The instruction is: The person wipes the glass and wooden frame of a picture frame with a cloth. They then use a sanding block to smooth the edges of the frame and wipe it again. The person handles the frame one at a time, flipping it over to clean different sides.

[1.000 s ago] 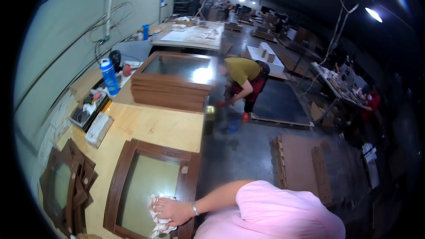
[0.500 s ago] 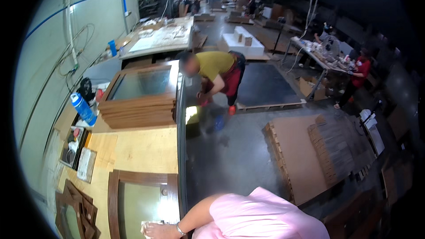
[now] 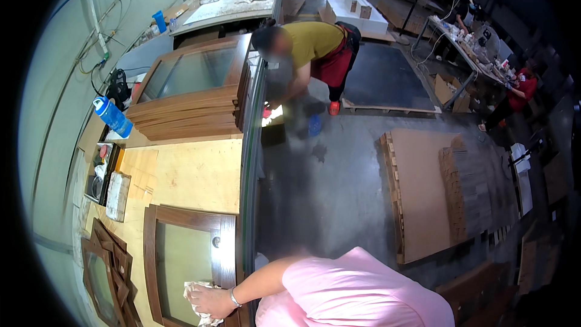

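My right hand (image 3: 212, 302), a metal band at its wrist, presses a crumpled white cloth (image 3: 196, 290) onto the glass of a brown wood-framed door panel (image 3: 223, 223). The fingers are bent over the cloth, near the panel's right frame rail. A small round mark or fitting (image 3: 216, 242) shows on the glass higher up, by that same rail. The panel lies flat on the pale wooden bench (image 3: 200, 166), its near end cut off by the picture's lower edge. My left hand is out of view.
Brown glazed panels (image 3: 184, 118) are stacked farther up the bench. Loose brown frames (image 3: 112, 266) overlap at left, near a white block (image 3: 118, 197) and a blue bottle (image 3: 112, 116). A co-worker (image 3: 315, 42) bends beyond the bench's right edge. Boards on a pallet (image 3: 420, 200) lie on the floor.
The view has tilted down, so bench and panel sit higher in the picture. My right hand and the cloth have shifted slightly on the glass. The co-worker stays bent over.
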{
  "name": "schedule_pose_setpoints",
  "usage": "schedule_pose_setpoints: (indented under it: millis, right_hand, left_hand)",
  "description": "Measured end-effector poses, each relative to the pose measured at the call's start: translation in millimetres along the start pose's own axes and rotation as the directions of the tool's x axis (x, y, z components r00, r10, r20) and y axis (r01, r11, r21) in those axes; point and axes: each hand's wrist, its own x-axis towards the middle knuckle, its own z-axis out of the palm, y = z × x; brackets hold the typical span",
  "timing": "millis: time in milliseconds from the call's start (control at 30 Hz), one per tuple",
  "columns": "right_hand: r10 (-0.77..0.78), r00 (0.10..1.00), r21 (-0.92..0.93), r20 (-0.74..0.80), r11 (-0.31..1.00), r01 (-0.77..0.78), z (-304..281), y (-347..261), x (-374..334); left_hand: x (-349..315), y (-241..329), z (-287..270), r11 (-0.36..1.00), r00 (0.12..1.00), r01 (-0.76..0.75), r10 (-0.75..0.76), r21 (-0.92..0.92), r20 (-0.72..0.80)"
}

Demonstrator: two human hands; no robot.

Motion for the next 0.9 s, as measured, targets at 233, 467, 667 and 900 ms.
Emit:
schedule_pose_setpoints:
  millis: [233, 467, 667, 900]
  right_hand:
    - [0.015, 1.0, 0.002, 0.0, 1.0, -0.015, 0, 0, 1]
    - [-0.001, 1.0, -0.074, 0.004, 0.997, 0.002, -12, -2, -4]
    - [0.016, 0.997, -0.068, 0.082, 0.998, -0.01, -17, -2, -3]
    - [0.051, 0.999, -0.034, 0.016, 0.998, -0.051, -15, -1, -4]
  left_hand:
    - [-6, -10, -5, 0.999, 0.999, -0.019, 0.02, 0.038, -0.042]
    - [-15, -26, -10, 0.998, 0.997, -0.021, 0.025, 0.059, -0.074]
    - [-21, -48, -19, 0.998, 0.992, -0.029, 0.036, 0.057, -0.12]
    - [-17, -123, -46, 0.992, 0.979, -0.127, 0.127, 0.01, -0.157]
